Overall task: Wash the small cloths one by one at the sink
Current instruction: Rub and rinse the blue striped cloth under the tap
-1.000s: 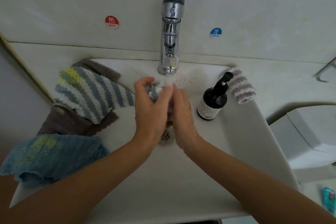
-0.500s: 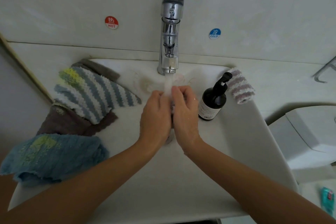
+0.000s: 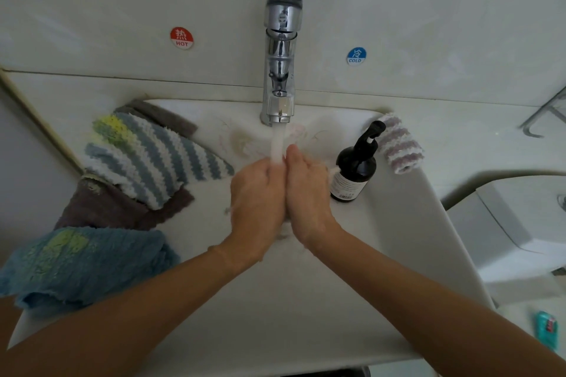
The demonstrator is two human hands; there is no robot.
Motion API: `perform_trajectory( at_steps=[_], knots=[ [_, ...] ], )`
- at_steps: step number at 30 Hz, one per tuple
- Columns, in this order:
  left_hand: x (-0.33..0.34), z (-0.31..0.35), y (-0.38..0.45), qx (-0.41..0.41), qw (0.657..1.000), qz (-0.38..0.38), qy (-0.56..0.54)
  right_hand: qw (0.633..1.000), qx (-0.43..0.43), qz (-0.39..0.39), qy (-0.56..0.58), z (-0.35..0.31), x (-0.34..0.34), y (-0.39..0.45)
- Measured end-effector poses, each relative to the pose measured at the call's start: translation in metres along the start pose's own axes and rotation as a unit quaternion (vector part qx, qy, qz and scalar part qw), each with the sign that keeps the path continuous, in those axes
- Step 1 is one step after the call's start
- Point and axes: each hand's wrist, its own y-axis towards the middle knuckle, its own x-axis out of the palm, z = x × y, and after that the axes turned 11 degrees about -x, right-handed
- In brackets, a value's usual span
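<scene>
My left hand (image 3: 257, 202) and my right hand (image 3: 307, 190) are pressed together over the white sink (image 3: 306, 330), squeezing a small grey-and-white cloth (image 3: 283, 231) between them. The cloth is almost wholly hidden; only a pale bit shows below the palms. Water (image 3: 277, 144) runs from the chrome faucet (image 3: 280, 70) onto the fingers. A blue-and-white striped cloth (image 3: 153, 159), a brown cloth (image 3: 116, 211) and a blue cloth (image 3: 82, 266) lie piled on the sink's left rim. A pink-striped rolled cloth (image 3: 401, 147) sits at the back right corner.
A dark pump bottle (image 3: 355, 171) stands on the sink's right rim, close to my right hand. Hot and cold stickers mark the tiled wall behind the faucet. A white fixture (image 3: 505, 223) lies to the right, with a teal item (image 3: 545, 326) on the floor.
My hands have closed together around the cloth, which showed between the fingers a second ago. My fingers have drawn back a little toward me, under the stream.
</scene>
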Motion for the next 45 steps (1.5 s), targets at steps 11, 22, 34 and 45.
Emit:
perform_trajectory(
  at_steps=[11,22,34,45],
  knots=[
    [-0.009,-0.003,0.008,-0.014,0.999,-0.038,0.013,0.989,-0.013,-0.117,-0.087,-0.016,-0.029,0.012],
    [-0.019,0.009,0.026,-0.024,0.998,-0.059,0.006,0.913,-0.313,-0.116,-0.234,-0.112,-0.056,0.054],
    [-0.016,0.003,0.029,-0.011,0.999,-0.044,0.003,0.833,-0.408,-0.137,-0.346,-0.099,-0.051,0.061],
    [-0.017,0.006,0.028,-0.010,0.999,-0.041,-0.006,0.848,-0.353,-0.171,-0.356,-0.038,-0.048,0.036]
  ],
)
